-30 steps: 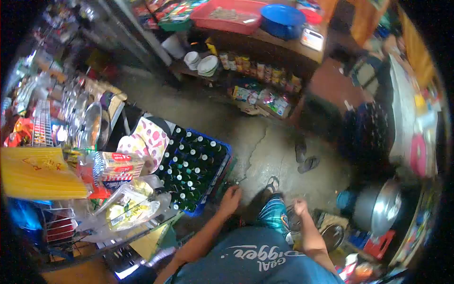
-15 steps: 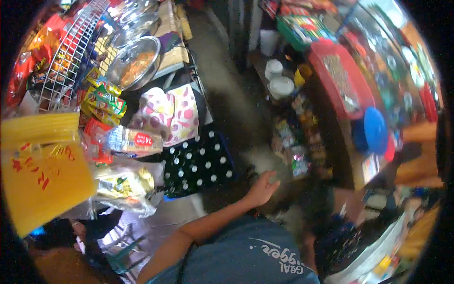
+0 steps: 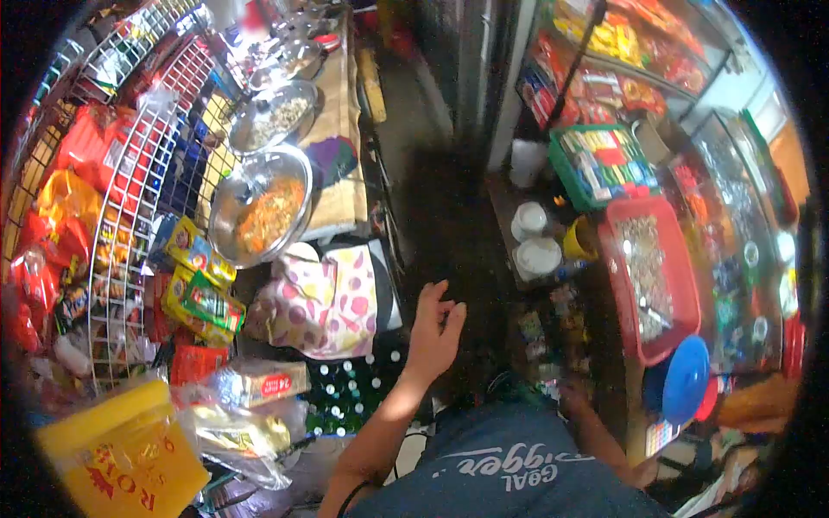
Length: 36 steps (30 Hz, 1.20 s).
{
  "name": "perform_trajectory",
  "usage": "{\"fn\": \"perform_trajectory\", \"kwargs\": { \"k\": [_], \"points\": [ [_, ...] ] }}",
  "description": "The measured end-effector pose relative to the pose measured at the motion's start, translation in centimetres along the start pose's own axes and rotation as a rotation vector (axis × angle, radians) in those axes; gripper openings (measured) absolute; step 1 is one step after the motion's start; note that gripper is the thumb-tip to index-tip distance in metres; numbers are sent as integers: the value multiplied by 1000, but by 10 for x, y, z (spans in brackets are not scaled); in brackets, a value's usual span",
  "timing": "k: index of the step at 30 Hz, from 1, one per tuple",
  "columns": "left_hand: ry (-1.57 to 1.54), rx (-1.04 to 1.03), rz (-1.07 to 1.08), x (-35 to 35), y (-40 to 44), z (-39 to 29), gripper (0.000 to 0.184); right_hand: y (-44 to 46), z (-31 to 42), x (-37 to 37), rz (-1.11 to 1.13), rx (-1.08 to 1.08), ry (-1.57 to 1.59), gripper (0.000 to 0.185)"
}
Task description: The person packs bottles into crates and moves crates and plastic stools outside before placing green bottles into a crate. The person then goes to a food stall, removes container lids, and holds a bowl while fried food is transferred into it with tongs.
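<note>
- One yellow pack [image 3: 125, 453], its lower part cut off by the view's edge.
- Wire racks [image 3: 138, 198] with red packets, too overlapped to count.
- Two metal bowls with food near the front: one orange [image 3: 268, 207], one pale [image 3: 278, 121]; more behind are blurred.
- One spotted cloth [image 3: 324, 302], above the bottles [image 3: 345, 397], partly hiding them; their number cannot be told.
- Left hand [image 3: 436, 332], empty, just beside the cloth; arm reaching forward, fingers loosely apart and slightly bent.
- Two white dishes [image 3: 536, 256], dim.
- Right hand [image 3: 570, 397], low by the shirt [image 3: 518, 466], too dark to tell whether it is wide, narrow or holding anything.
- One green basket [image 3: 603, 164], one red tray [image 3: 652, 281] on the surface [image 3: 637, 393], one blue basin [image 3: 686, 380].
</note>
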State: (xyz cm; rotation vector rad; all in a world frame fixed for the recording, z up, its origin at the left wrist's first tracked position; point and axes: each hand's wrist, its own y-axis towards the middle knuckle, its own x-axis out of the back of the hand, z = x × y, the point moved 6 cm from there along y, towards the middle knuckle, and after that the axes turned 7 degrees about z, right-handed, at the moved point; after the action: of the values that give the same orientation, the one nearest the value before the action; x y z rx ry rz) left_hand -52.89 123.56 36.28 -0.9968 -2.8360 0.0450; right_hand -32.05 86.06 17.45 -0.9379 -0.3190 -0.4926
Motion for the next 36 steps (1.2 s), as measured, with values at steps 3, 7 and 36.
{"fn": "perform_trajectory", "kwargs": {
  "k": [3,7,36],
  "points": [
    [-3,26,-83,17,34,-3,49,153,-5,6,82,47,-8,38],
    [245,-20,-161,16,104,-6,52,275,82,5,274,93,183,36],
    [174,-58,-399,258,676,-51,40,905,690,21,483,293,-323,43]
  ]
}}
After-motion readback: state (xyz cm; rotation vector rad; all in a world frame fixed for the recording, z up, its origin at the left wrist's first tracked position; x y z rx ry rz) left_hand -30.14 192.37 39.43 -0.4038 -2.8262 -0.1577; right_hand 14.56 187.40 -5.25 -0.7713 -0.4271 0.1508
